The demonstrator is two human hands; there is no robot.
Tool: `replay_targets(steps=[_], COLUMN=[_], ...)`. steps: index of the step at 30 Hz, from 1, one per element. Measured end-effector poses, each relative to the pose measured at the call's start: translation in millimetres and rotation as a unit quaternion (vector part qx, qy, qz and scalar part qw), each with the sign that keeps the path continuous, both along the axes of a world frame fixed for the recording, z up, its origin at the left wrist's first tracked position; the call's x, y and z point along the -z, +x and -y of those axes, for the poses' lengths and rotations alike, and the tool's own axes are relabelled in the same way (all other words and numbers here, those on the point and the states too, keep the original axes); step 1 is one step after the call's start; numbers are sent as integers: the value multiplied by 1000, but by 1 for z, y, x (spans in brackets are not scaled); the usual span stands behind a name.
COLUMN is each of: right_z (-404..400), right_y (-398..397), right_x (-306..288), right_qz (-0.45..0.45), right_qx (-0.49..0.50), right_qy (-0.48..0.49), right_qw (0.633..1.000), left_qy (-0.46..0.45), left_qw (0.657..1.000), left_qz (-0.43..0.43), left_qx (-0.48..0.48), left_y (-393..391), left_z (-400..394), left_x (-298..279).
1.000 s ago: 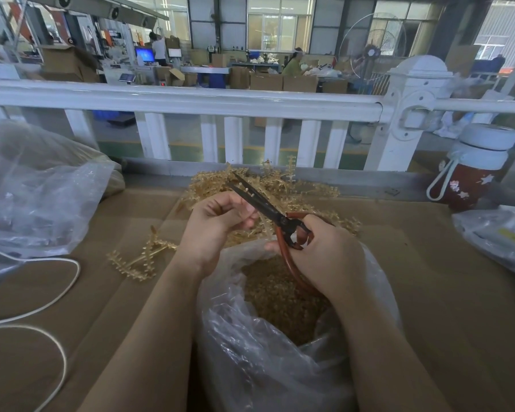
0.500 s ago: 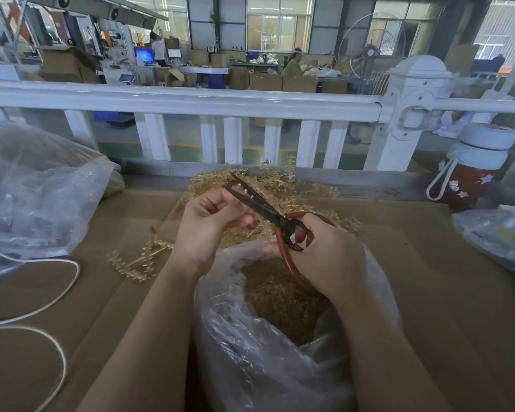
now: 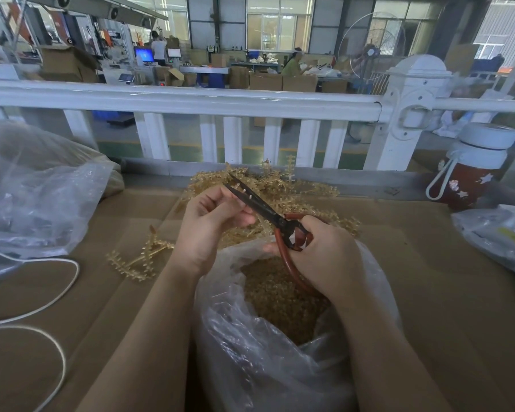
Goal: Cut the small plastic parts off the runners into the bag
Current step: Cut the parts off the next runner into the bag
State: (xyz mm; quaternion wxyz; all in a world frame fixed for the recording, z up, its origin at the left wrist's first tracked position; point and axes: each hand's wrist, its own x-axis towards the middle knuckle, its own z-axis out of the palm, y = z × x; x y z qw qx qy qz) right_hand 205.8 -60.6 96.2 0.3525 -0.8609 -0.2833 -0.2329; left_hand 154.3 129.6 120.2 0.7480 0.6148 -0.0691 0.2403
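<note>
Closest to the person, one clear plastic bag (image 3: 268, 361) stands open on the cardboard-covered table (image 3: 428, 292), holding a heap of small amber cut parts (image 3: 280, 292). Above its mouth, the right hand (image 3: 324, 257) curls round the red handles of one pair of scissors (image 3: 268, 214), whose dark blades stand slightly apart. The left hand (image 3: 208, 224) has its fingers bent, pinching a thin runner (image 3: 246, 190) at the blades. Left of the bag lies one loose runner (image 3: 137, 260). Behind the hands sits a pile of amber runners (image 3: 280, 188), too tangled to count. Farther right stands one red bottle (image 3: 473, 171) with a white lid.
</note>
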Motion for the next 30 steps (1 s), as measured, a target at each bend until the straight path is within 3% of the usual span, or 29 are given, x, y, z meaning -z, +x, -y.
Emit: replay_targets(steps=[16,26,30], right_z=[7,8,6], right_y=[-12,-14,-12], right_x=[-15,-20,-15], right_qz=[-91,-66,-39], right_qx=[-7,6,9], right_qy=[-25,-97,-74], right_qw=[996,993,996], left_qy=[-2,43,49], left_qw=[999,999,998], left_qz=[-15,-29,-22], left_qx=[-49,-8,13], left_y=[-2,0,-1], left_z=[0,6,6], left_x=[-4,-2,-1])
